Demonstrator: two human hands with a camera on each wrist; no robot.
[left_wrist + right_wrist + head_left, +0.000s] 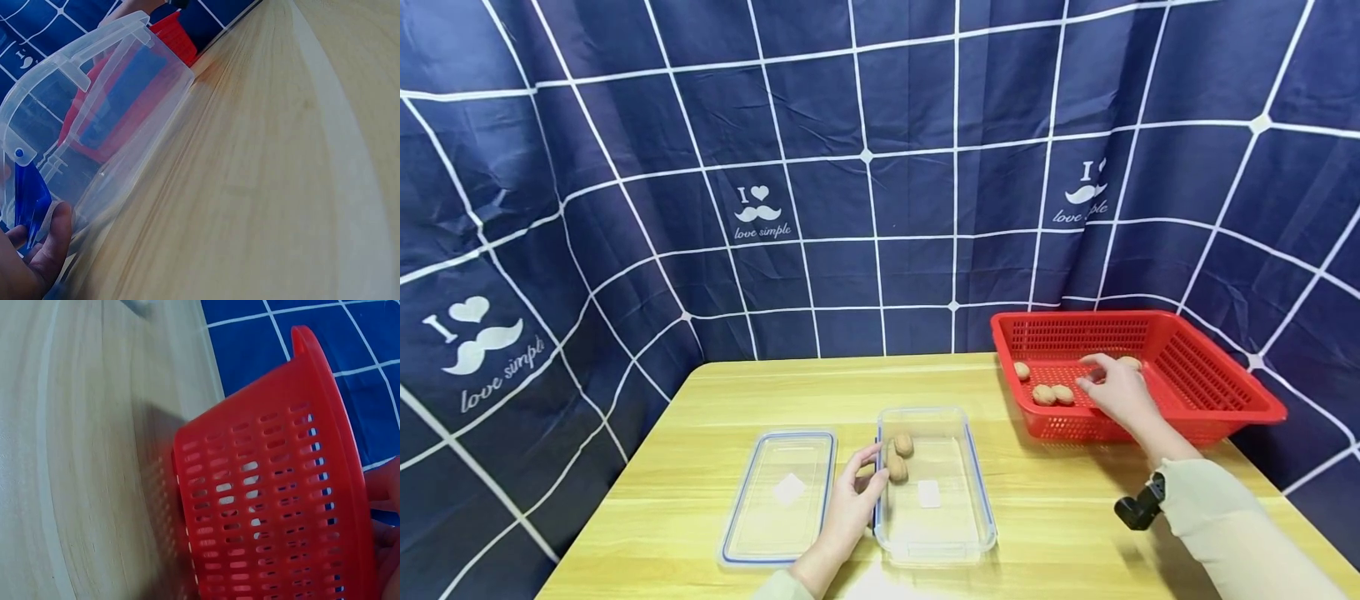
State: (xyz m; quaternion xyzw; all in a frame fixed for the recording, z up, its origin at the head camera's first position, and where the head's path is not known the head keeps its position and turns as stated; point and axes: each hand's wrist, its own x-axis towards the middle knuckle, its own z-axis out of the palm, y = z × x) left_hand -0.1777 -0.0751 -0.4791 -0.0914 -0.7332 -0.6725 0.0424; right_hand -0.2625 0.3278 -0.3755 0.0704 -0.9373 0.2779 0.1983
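Observation:
My left hand (847, 504) rests at the left side of a clear plastic food container (951, 533). In the left wrist view its thumb (59, 231) lies beside the container's blue latch flap (31, 197), fingers loosely bent. Walnuts (897, 468) lie inside the container near that wall. My right hand (1122, 393) reaches over the near rim into a red plastic basket (1210, 367), thumb and forefinger apart with nothing visible between them. To its left in the basket are several walnuts (1043, 395); another walnut (1129, 362) shows just behind the hand. The right fingertips are out of the right wrist view.
A clear lid with a blue seal (778, 500) lies flat on the wooden table (700, 467), left of the container. A dark blue checked curtain (910, 200) hangs behind and at both sides. On the right wrist sits a black camera mount (1141, 502).

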